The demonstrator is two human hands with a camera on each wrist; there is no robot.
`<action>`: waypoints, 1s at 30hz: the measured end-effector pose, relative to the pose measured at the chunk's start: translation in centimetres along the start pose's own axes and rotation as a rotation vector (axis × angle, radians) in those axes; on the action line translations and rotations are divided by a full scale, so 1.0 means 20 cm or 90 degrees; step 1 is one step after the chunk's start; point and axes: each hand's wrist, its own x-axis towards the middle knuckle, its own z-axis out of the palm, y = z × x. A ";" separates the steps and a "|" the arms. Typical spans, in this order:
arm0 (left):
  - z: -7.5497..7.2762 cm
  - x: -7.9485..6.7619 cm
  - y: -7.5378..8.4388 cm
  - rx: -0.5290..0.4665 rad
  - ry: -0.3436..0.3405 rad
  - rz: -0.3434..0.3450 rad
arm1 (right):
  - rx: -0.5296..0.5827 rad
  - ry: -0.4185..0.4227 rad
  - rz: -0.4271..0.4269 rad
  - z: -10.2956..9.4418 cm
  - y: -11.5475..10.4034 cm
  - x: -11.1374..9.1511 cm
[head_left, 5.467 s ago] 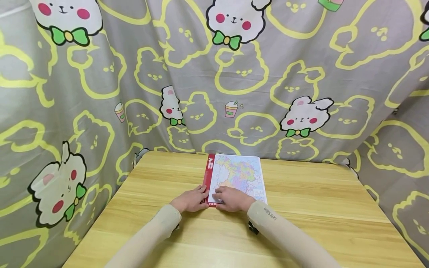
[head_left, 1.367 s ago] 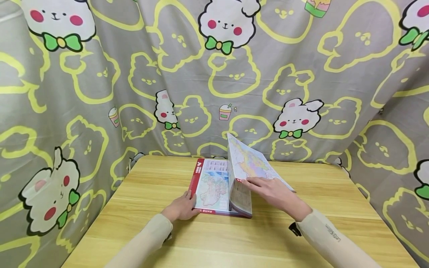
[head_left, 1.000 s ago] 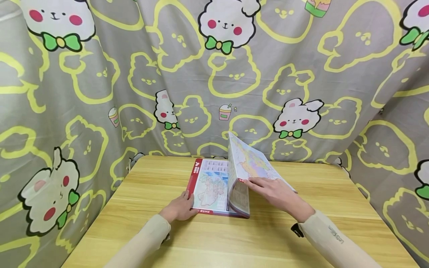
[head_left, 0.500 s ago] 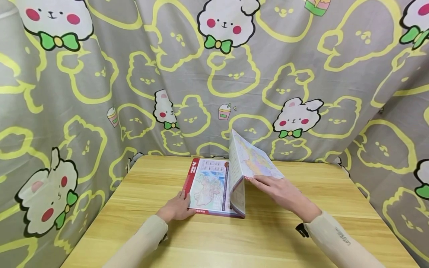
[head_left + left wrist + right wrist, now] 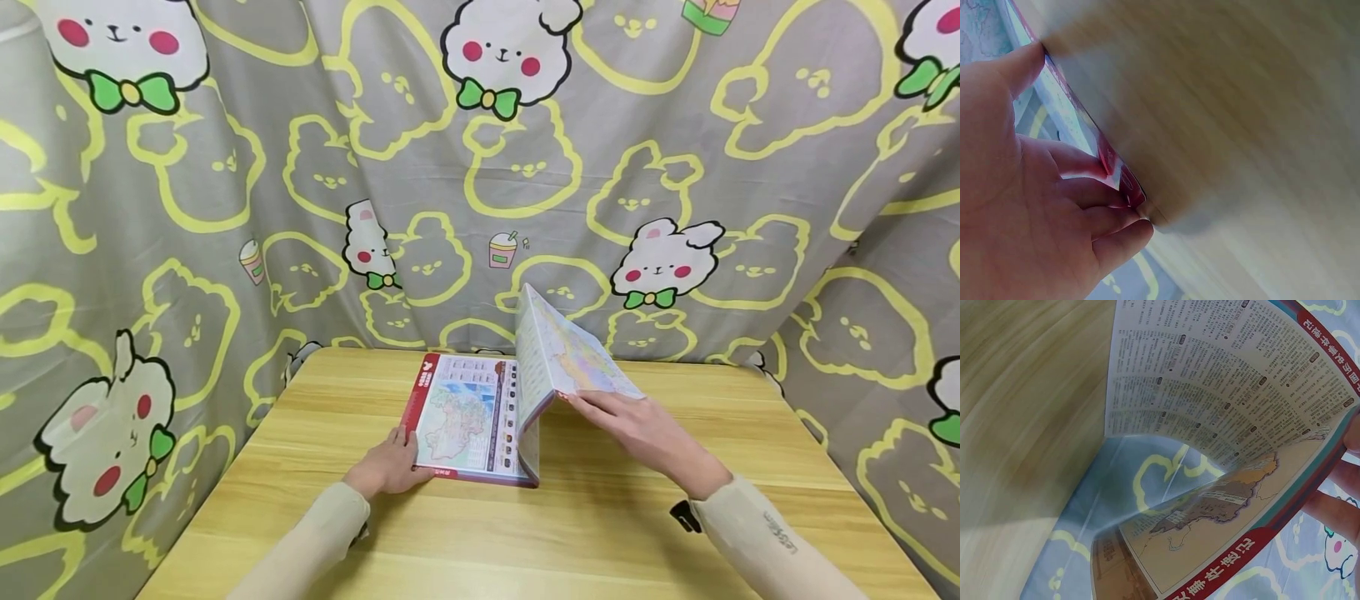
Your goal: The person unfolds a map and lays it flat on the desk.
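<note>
A folding map (image 5: 455, 421) with a red border lies on the table, its right part lifted into a raised flap (image 5: 581, 346) with a coloured map on its outer face. My left hand (image 5: 386, 462) holds the front left corner; in the left wrist view that hand (image 5: 1054, 194) has the thumb on one edge and the fingertips on the other. My right hand (image 5: 637, 429) pinches the near corner of the raised flap. In the right wrist view the flap's inner side (image 5: 1210, 369) is curved and printed with text, and the right fingers (image 5: 1338, 506) are partly cut off.
A pale wood table (image 5: 480, 542) spreads under both arms. Grey curtains (image 5: 420, 167) with yellow outlines and white rabbits hang behind and at both sides. A dark strap (image 5: 686, 517) sits under the right sleeve.
The map, first flat under both hands, now has its right part lifted. Over the last second it slid left with my left hand, the right hand moved slightly right, and a column of small icons came into view.
</note>
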 end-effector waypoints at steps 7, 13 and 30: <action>-0.01 0.00 -0.03 -0.010 -0.004 0.000 | -0.010 0.015 0.002 -0.02 0.01 -0.02; -0.02 -0.01 -0.06 -0.027 -0.017 -0.005 | -0.017 0.023 0.000 -0.04 0.02 -0.03; -0.03 -0.02 -0.15 -0.052 -0.023 -0.028 | -0.019 0.037 0.014 -0.06 0.04 -0.08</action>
